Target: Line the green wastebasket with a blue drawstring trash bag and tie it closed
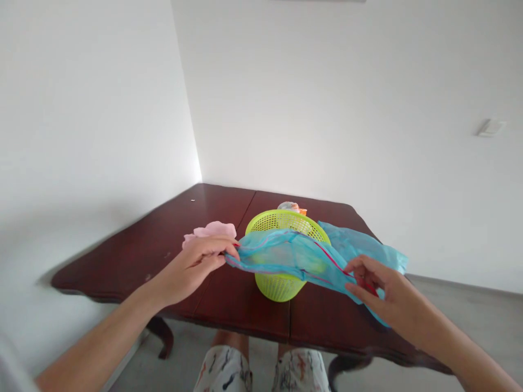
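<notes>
A thin, see-through blue plastic bag (pixel 281 253) with a red drawstring is stretched sideways between my two hands. My left hand (pixel 200 264) pinches its left end, and my right hand (pixel 378 280) grips the right end together with part of the red string. Behind and below the bag stands a yellow-green perforated plastic basket (pixel 280 288). The bag covers the front of the basket's rim and part of its wall. Beside my left hand, a pink crumpled cloth-like item (pixel 214 229) lies on the table.
The dark red-brown wooden table (pixel 163 239) has a wavy edge and meets the walls in a corner. More blue plastic (pixel 363 247) spreads over its right side. A clear wrapped item with orange (pixel 290 206) sits behind the basket. A switch (pixel 491 128) is on the wall.
</notes>
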Motion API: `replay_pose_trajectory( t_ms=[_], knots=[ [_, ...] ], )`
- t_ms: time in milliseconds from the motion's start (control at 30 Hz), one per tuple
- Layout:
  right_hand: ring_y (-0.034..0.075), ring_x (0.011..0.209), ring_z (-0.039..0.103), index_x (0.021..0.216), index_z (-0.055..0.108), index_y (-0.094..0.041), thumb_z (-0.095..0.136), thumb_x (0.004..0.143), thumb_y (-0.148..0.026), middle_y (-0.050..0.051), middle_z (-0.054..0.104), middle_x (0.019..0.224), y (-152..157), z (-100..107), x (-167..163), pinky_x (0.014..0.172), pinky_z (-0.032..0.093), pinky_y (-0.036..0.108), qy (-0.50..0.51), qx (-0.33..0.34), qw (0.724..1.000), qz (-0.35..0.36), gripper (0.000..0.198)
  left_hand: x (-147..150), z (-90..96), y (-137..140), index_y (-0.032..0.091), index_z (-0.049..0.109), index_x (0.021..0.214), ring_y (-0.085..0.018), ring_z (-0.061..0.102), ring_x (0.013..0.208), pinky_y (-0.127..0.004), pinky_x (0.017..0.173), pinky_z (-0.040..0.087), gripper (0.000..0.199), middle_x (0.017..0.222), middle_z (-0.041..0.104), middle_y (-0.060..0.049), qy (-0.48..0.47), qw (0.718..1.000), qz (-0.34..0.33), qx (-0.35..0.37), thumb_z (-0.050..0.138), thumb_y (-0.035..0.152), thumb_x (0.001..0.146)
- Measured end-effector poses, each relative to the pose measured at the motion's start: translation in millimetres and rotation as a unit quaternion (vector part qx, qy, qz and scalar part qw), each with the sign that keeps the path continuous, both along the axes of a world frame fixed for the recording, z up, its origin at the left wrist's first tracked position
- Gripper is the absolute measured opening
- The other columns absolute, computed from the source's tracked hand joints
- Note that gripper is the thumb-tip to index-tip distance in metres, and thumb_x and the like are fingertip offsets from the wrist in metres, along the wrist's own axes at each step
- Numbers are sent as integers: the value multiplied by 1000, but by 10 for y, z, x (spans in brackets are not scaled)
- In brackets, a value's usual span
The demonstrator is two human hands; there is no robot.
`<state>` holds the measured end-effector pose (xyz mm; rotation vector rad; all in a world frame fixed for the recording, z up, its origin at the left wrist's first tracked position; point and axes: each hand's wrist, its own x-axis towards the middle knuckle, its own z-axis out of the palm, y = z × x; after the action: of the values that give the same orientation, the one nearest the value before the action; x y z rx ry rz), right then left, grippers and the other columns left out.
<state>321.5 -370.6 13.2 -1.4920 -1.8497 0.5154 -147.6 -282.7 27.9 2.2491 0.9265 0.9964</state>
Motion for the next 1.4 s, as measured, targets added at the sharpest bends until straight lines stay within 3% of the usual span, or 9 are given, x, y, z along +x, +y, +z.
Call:
replay_pose_trajectory(
  t_ms=[133,267,400,633,867,1000,1100,1233,1400],
  knots=[
    [20,76,62,91,74,-27,73,111,-49,1,67,80,-145,101,-69,71,50,33,-18,-6,1000,2,30,14,108,-157,27,90,97,-26,76,125,-36,111,59,32,125,84,-8,-20,999,-23,33,67,37,117],
    [19,82,65,115,76,-28,77,111,-59,2,71,93,-192,156,-81,71,53,30,106,-20,994,35,31,106,292,-246,23,76,102,-18,73,91,-25,79,59,16,100,76,-3,-117,993,-14,18,79,37,110],
    [18,76,60,135,75,-28,77,111,-66,3,70,93,-235,200,-43,61,47,27,174,-45,983,28,45,65,337,-234,25,71,124,-18,73,88,-26,76,58,25,106,78,-3,-54,997,51,-7,82,40,108],
    [16,66,46,76,66,-24,81,98,-85,1,54,72,-399,320,88,55,42,27,139,-37,989,-43,66,-210,294,-216,23,69,96,-18,65,78,-28,72,52,29,89,72,0,71,995,70,-21,74,46,113],
    [24,67,52,69,68,-27,67,109,-76,7,55,69,-557,490,-2,62,51,38,237,1,971,36,63,-141,436,-292,24,82,104,-20,72,93,-27,84,60,29,104,77,-5,-24,996,-51,-69,72,48,116],
    [22,63,46,88,75,-34,76,106,-64,4,54,76,-518,521,-147,62,56,42,430,82,899,18,36,-30,424,-257,21,79,108,-14,68,78,-21,69,57,30,92,75,-3,-193,955,-83,-209,80,50,113],
    [15,57,34,118,85,-44,80,105,-52,6,72,100,-458,479,-247,59,51,40,465,99,880,16,16,94,413,-208,21,78,111,-11,66,67,-19,63,57,24,84,74,0,-304,901,-111,-290,92,40,106],
    [13,58,35,162,67,-60,77,106,-50,4,80,140,-399,444,-382,62,56,40,449,43,890,59,58,255,448,-141,18,77,107,-11,71,64,-19,63,61,22,83,77,-1,-356,862,-142,-332,97,24,99],
    [13,59,42,174,50,-63,82,103,-48,3,80,152,-378,446,-524,60,56,37,443,24,892,81,79,347,484,-141,20,73,108,-13,73,56,-21,57,64,22,84,80,-1,-384,830,-125,-385,93,18,98]
  ],
)
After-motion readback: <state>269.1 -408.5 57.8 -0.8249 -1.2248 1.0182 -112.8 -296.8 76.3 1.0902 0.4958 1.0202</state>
